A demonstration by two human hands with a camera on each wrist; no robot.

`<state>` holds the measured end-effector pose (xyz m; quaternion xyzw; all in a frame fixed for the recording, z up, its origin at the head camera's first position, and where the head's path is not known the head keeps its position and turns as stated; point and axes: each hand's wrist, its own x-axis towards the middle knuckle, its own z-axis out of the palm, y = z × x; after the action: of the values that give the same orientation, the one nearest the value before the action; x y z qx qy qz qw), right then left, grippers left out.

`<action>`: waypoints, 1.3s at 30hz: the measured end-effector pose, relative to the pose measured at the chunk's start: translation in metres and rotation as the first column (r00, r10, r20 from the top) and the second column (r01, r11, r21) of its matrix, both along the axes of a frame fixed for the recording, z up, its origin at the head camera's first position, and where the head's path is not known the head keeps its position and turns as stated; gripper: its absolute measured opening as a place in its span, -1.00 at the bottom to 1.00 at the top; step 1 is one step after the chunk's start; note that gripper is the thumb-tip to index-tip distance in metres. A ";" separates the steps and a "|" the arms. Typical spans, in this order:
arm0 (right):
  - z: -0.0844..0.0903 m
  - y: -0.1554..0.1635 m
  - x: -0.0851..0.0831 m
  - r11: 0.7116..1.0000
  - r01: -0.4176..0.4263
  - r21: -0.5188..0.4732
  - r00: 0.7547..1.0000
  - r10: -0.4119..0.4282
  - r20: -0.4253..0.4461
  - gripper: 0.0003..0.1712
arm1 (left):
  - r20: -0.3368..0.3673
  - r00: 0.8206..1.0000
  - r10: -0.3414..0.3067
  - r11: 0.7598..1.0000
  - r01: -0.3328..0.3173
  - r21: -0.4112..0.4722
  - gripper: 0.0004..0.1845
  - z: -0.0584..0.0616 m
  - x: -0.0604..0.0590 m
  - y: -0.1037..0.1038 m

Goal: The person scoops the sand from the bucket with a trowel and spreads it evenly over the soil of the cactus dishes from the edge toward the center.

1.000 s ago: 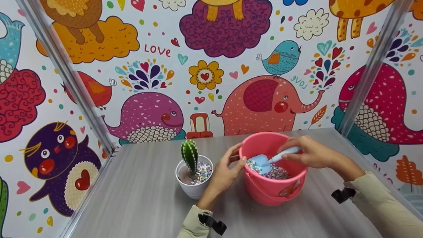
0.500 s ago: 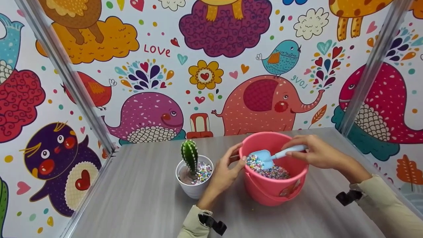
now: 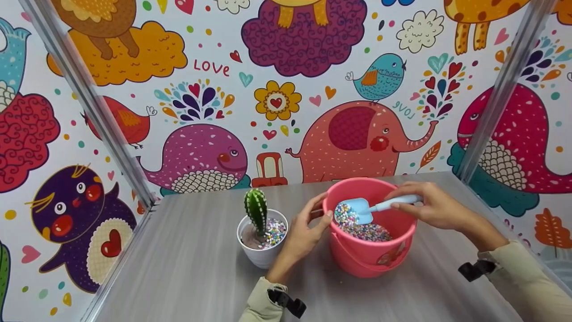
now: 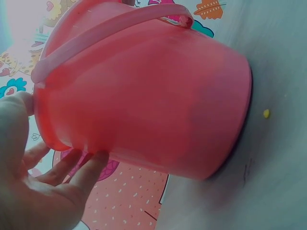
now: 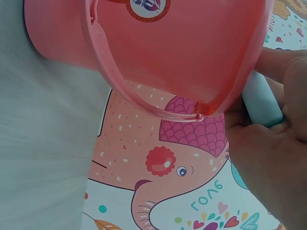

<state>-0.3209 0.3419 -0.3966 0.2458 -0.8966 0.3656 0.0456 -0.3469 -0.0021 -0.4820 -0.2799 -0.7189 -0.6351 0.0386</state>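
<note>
A pink bucket (image 3: 366, 261) stands on the table with small multicoloured pebbles (image 3: 367, 232) in its bottom. My left hand (image 3: 306, 230) grips the bucket's left rim, thumb at the edge and fingers along the outer wall, as the left wrist view shows. The handle of a light blue toy shovel (image 3: 397, 202) is held in my right hand (image 3: 429, 205) over the right rim. Pebbles lie heaped in its blade, inside the bucket. In the right wrist view only the end of the shovel's handle (image 5: 261, 103) shows between thumb and fingers.
Left of the bucket, a white pot (image 3: 262, 257) holds a green cactus (image 3: 256, 212), with pebbles over part of its soil. A yellow pebble (image 4: 266, 113) lies on the grey table (image 3: 187, 268). Cartoon-printed walls (image 3: 277, 53) close off the back and sides.
The shovel has come up through the pebbles and moved slightly right with my right hand, its blade now loaded. My left hand stays on the bucket.
</note>
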 end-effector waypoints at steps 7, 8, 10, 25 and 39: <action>-0.001 0.003 0.002 1.000 0.016 -0.023 0.999 -0.017 -0.031 -0.71 | -0.009 1.000 0.009 1.000 -0.009 0.006 -0.44 0.000 0.000 0.001; -0.002 0.003 0.002 1.000 0.020 -0.023 0.999 -0.021 -0.030 -0.71 | -0.011 1.000 0.014 1.000 -0.014 0.005 -0.45 0.000 0.001 0.001; -0.002 0.004 0.003 0.999 0.028 -0.028 0.999 -0.029 -0.023 -0.71 | -0.015 1.000 0.023 1.000 -0.023 0.002 -0.45 0.001 0.001 0.001; -0.002 0.001 0.004 0.997 0.054 -0.053 0.997 -0.057 -0.048 -0.67 | -0.314 0.913 0.260 0.954 -0.293 -0.062 -0.47 0.027 0.012 -0.005; 0.005 -0.004 0.008 0.997 0.051 -0.055 0.997 -0.054 -0.056 -0.68 | -0.428 0.833 0.351 0.931 -0.358 0.067 -0.53 0.072 0.029 -0.062</action>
<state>-0.3126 0.3382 -0.3918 0.2310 -0.8909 0.3810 0.0875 -0.3181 -0.0644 -0.4098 -0.2764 -0.7365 -0.5328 0.3120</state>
